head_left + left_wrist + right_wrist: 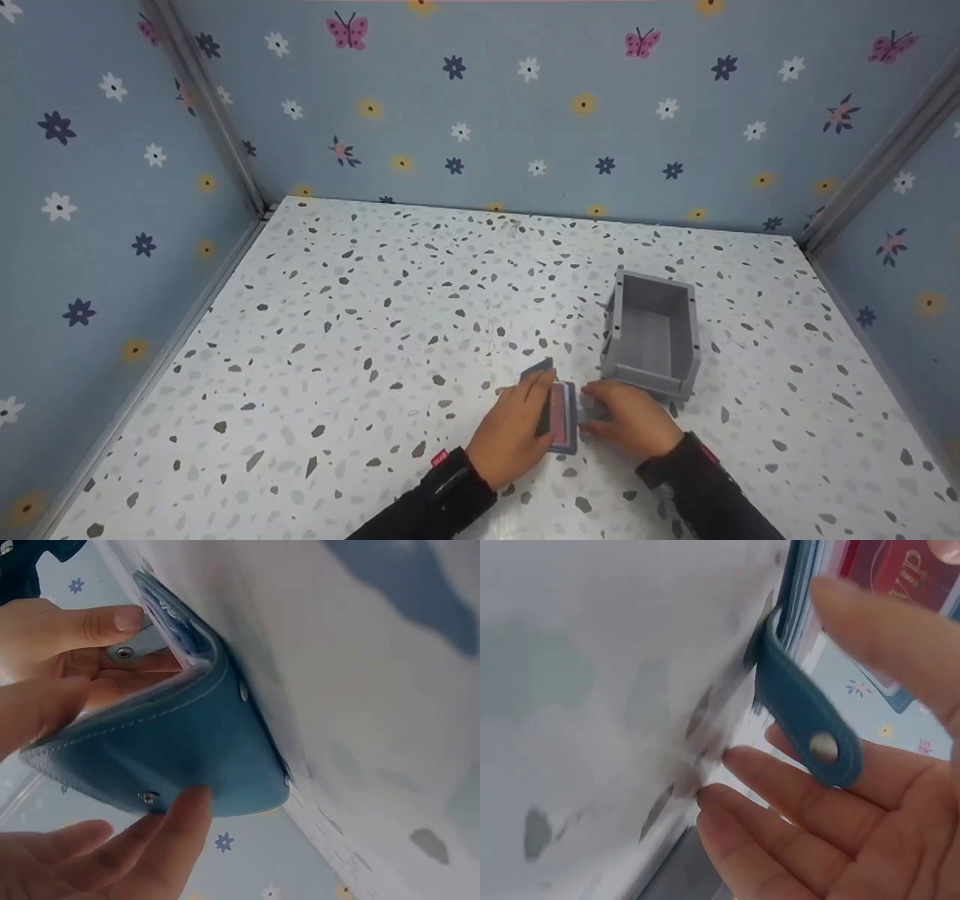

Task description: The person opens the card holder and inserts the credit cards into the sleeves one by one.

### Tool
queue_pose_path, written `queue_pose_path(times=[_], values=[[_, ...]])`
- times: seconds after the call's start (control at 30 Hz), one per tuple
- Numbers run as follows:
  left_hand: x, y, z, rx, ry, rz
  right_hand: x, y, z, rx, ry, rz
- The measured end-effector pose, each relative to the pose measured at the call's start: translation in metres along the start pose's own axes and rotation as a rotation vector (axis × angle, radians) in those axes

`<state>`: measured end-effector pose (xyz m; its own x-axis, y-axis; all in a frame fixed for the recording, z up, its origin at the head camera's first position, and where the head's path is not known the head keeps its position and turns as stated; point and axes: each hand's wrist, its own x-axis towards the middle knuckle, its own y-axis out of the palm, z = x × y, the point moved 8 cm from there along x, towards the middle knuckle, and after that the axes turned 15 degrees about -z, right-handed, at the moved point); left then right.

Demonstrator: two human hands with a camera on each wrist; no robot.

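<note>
A blue card holder [187, 735] with white stitching stands partly open on the tabletop, its clear sleeves showing. My left hand [514, 429] holds its cover, thumb at the inner edge and fingers against the outer face. A red card [881, 574] marked "VIP" shows inside. From the right edge of the holder sticks out a snap strap [799, 701] with a metal stud [824, 748]. My right hand [631, 421] is around this strap, the fingers stretched beneath it and the thumb apart from it, near the sleeve edges.
A grey plastic bin [651, 337] stands just beyond my right hand. Beneath everything is a white speckled tabletop [375, 300]. Blue flowered panels [510, 97] enclose it at the back, left and right.
</note>
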<state>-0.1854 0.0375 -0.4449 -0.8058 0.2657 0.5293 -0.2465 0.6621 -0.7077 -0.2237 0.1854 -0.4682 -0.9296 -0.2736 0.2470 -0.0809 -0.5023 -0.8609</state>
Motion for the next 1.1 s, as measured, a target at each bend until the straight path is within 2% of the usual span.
queue_pose_path(times=[0.17,0.4,0.5,0.57,0.73,0.83,0.97,1.1], values=[[0.002,0.012,-0.005,0.091,0.035,0.07,0.001,-0.007,-0.005,-0.021,0.004,-0.043],[0.003,0.026,-0.01,0.211,0.065,0.16,-0.002,-0.008,-0.012,-0.02,0.077,-0.018],[0.003,0.028,-0.01,0.206,0.064,0.206,-0.003,-0.007,-0.016,-0.005,0.113,-0.01],[0.002,0.027,-0.007,0.171,0.043,0.236,-0.004,-0.008,-0.017,0.012,0.131,-0.011],[0.003,0.022,0.007,0.057,-0.072,0.303,-0.001,-0.01,-0.015,0.049,0.129,-0.022],[0.003,0.018,0.017,0.038,-0.117,0.324,0.002,-0.011,-0.012,0.064,0.114,-0.031],[0.002,0.016,0.025,0.074,-0.114,0.341,0.005,-0.011,-0.007,0.092,0.092,-0.04],[0.001,0.016,0.026,0.113,-0.086,0.348,0.008,-0.007,0.001,0.134,0.076,-0.023]])
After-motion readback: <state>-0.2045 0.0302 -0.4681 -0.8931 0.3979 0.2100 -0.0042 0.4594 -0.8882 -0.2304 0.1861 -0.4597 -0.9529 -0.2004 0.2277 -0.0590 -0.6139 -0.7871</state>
